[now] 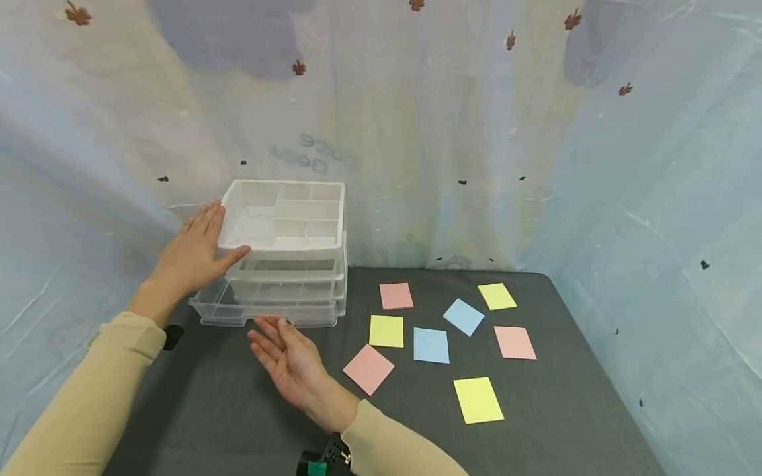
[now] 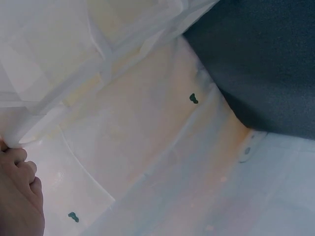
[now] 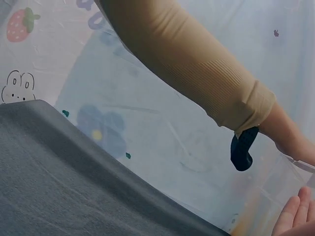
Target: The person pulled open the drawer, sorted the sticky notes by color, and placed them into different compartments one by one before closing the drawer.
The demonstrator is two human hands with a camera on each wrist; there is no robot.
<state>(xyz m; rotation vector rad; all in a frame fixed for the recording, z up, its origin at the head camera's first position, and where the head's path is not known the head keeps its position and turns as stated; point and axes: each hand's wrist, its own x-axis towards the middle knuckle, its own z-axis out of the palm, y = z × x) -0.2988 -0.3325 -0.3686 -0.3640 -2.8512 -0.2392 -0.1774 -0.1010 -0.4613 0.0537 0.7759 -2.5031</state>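
A white organizer with a divided top tray and clear drawers stands at the table's back left in the head view. The bottom clear drawer juts out to the left beyond those above. My left hand rests along the top tray's left side, thumb on its front rim. In the left wrist view, that hand touches the tray's edge. Palm up and fingers extended, my right hand is at the bottom drawer's front edge; whether it touches is unclear. The right wrist view shows its fingers near clear plastic.
Several pink, yellow and blue paper squares lie on the dark table, right of the organizer; a pink square is closest to my right hand. A patterned translucent curtain hangs behind and along both sides of the table.
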